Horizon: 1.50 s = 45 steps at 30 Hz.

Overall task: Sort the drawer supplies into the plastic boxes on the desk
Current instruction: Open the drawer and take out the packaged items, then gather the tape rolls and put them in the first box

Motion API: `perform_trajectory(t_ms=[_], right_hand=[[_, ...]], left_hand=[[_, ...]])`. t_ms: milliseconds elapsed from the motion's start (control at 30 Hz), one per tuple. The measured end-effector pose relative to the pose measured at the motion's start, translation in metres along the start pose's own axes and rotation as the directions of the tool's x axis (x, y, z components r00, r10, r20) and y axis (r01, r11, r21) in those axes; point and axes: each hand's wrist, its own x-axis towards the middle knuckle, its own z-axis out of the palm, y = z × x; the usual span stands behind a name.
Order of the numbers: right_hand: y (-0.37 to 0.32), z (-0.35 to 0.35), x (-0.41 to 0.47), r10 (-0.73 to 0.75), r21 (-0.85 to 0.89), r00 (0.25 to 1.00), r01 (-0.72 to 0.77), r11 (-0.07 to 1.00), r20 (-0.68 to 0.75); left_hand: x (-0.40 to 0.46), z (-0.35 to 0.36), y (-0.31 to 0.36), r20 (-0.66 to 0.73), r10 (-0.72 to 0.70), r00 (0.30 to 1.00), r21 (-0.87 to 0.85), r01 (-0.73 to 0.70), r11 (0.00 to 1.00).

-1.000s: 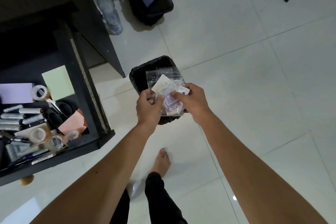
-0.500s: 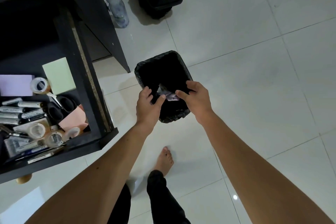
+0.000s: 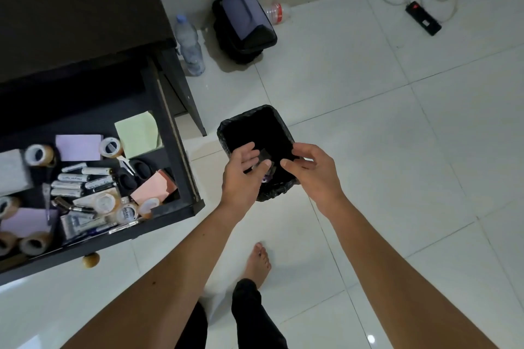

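Head view, open drawer [image 3: 181, 178] crammed with tape rolls [image 3: 39, 154], markers [image 3: 85, 178], both hands [image 3: 279, 170] spread, empty

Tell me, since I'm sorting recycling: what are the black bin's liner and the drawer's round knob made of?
The black crinkled liner of the bin looks like thin glossy plastic film: it wrinkles over the rim. The round tan knob on the drawer front looks like varnished wood, though painted plastic is possible.

Glossy tile floor [image 3: 368, 122]; crinkled black plastic bin liner [image 3: 226, 129]; matt dark wood drawer [image 3: 170, 133].
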Motion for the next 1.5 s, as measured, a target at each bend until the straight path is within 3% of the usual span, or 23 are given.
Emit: perform_trajectory(t_ms=[267,500,800,1067,1500], right_hand=[[-0.058,-0.004,-0.064,-0.085,0.02,0.996,0.086,0.996,-0.027],[-0.105,0.049,-0.101,-0.192,0.022,0.979,0.191,0.981,0.062],[-0.124,0.163,-0.122,-0.281,-0.077,0.91,0.317,0.945,0.305],[-0.123,0.253,-0.104,-0.285,-0.192,0.846,0.404,0.894,0.452],[-0.096,0.311,-0.059,-0.288,-0.469,0.79,0.568,0.677,0.541]], left_hand=[[-0.057,-0.037,0.057,0.118,0.185,0.976,0.03,-0.189,0.981],[-0.08,-0.139,0.093,0.143,0.241,0.96,0.011,-0.245,0.97],[-0.081,-0.292,0.058,-0.027,0.186,0.982,0.134,-0.181,0.974],[-0.061,-0.376,0.027,-0.133,0.168,0.977,0.234,-0.134,0.963],[-0.021,-0.393,-0.002,0.023,0.242,0.97,0.502,-0.22,0.837]])
